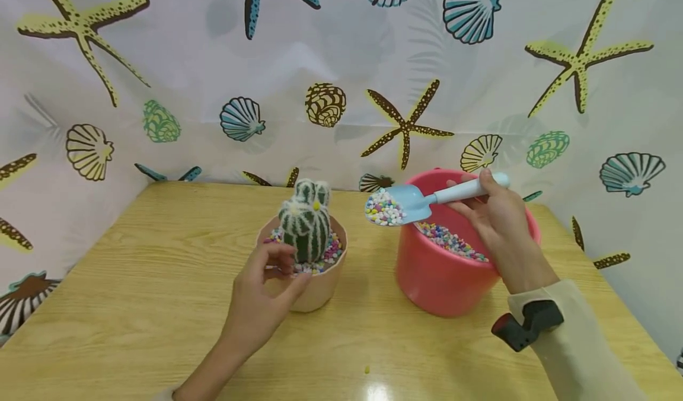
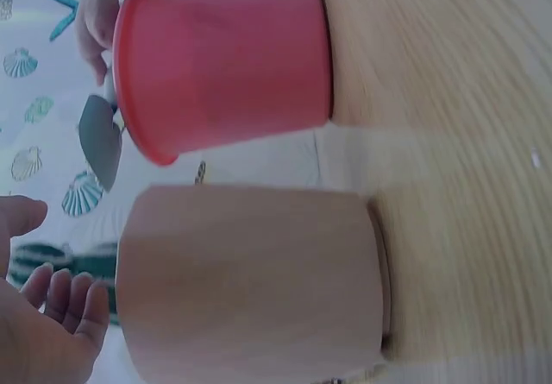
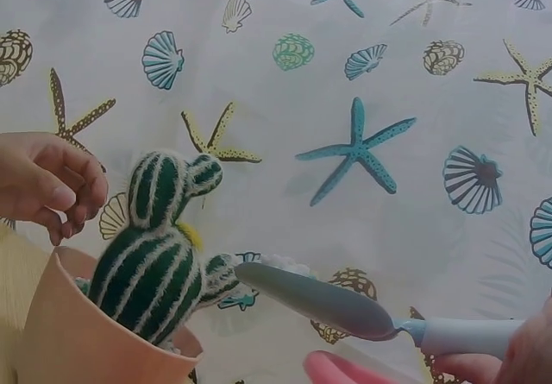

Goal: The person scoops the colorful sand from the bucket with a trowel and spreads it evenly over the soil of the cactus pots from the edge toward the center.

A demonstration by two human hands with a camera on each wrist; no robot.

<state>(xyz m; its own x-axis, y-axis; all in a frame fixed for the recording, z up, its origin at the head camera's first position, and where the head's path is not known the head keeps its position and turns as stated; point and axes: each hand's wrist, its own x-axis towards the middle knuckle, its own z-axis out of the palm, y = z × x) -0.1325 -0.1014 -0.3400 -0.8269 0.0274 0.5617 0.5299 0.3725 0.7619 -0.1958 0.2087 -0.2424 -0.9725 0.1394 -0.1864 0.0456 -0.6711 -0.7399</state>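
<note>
My right hand [image 1: 504, 226] grips the white handle of a small light-blue trowel [image 1: 418, 210] over the pink bucket [image 1: 445, 282]. Colourful pebbles [image 1: 383, 209] lie heaped on its blade, which points left past the bucket's rim. More pebbles [image 1: 453, 242] fill the bottom of the bucket. A knitted green cactus [image 1: 309, 238] with white stripes stands in a beige pot [image 1: 322, 288], with pebbles around its base. Beside the pot's front left rim hovers my left hand [image 1: 258, 300], fingers loosely bent and holding nothing. In the right wrist view, the blade [image 3: 319, 302] overlaps the cactus's side arm.
Pot and bucket stand side by side on a wooden table [image 1: 176, 306], with a gap between them. Behind them hangs a white cloth [image 1: 203, 80] printed with starfish and shells. A tiny yellow piece [image 1: 367, 369] lies near the table's front.
</note>
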